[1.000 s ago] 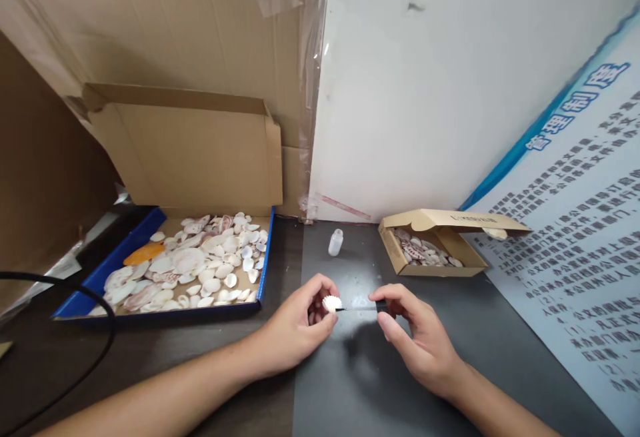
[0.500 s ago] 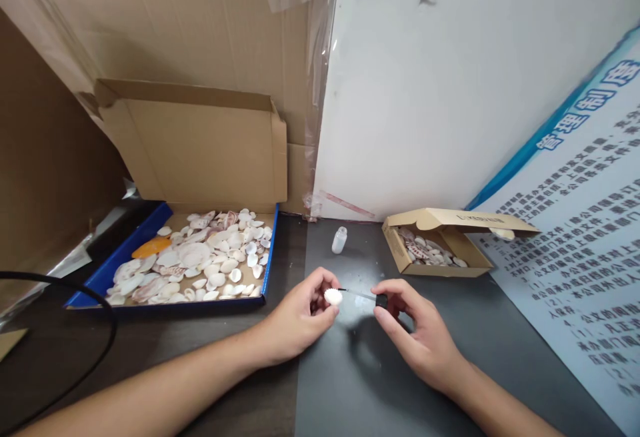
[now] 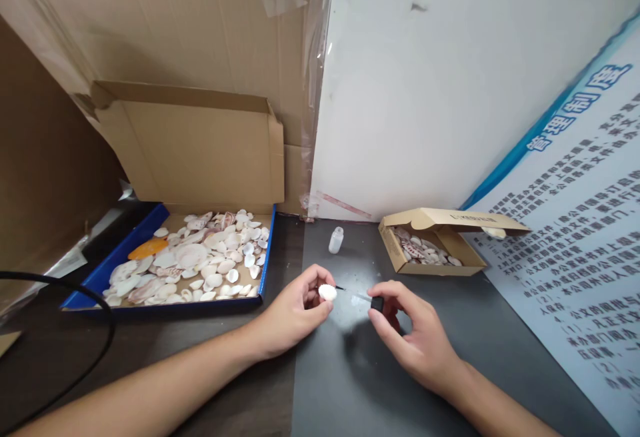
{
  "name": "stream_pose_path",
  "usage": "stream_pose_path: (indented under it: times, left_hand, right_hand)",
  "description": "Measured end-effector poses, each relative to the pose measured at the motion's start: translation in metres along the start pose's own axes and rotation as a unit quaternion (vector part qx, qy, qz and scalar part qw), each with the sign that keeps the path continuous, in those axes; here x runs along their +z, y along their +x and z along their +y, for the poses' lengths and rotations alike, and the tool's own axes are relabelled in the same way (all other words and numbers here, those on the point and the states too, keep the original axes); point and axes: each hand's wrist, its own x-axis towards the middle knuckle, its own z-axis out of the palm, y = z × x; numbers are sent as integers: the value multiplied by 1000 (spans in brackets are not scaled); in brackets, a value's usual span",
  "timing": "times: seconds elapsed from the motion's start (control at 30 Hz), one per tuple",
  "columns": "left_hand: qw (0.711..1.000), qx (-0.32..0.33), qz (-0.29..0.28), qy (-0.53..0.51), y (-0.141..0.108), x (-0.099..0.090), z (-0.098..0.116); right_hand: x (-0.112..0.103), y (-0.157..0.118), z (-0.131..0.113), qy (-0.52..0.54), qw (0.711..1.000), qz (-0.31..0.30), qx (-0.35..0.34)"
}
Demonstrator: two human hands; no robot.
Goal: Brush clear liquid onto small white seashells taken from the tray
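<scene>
My left hand [image 3: 300,310] is closed on a small white ribbed seashell [image 3: 327,292], held between thumb and fingers above the table. Between thumb and fingertips, my right hand [image 3: 407,320] pinches the black cap of a brush applicator [image 3: 377,303]. The applicator's thin clear stem points left, its dark tip close beside the shell; whether they touch I cannot tell. A small uncapped bottle [image 3: 336,240] with whitish contents stands upright on the table beyond my hands.
At left, an open blue-edged cardboard box [image 3: 267,257] holds many shells and one orange piece. A smaller cardboard box [image 3: 440,269] with shells stands at the back right, its lid partly raised. A black cable [image 3: 113,330] curves at far left. A printed poster [image 3: 575,224] borders the right.
The shell has turned slightly in my left hand. The brush tip now shows a little more to the right of the shell. The whole view has shifted slightly.
</scene>
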Motion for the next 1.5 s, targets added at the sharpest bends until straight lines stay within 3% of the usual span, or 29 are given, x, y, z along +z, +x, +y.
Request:
stream_pose_path:
  times: [0.2,0.33,0.5,0.7,0.83,0.97,1.17,1.33,1.5]
  left_hand:
    - [1000,7,3,-4,-1,1,0]
    - [1000,1,4,0,-1,2,2]
    - [1000,-1,-1,4,-1,2,2]
    - [1000,-1,-6,19,-1,2,1]
    - [999,-2,-3,34,-1,2,0]
    - [999,4,-12,33,-1,1,-1]
    - [999,-1,-15,33,-1,1,0]
    - [999,1,-10,32,-1,1,0]
    - [1000,6,-6,15,-2,2,0]
  right_hand:
    - [1,1,3,23,999,-43,21]
    - [3,2,7,31,998,-1,58]
    - [4,-1,7,45,997,-44,53]
    - [3,0,8,40,996,-30,80]
    - [4,1,7,67,993,-62,76]
    - [5,1,6,41,994,-31,93]
    - [4,0,6,58,994,-49,84]
    - [3,0,6,31,996,-12,81]
    - [2,1,5,24,998,-36,52]
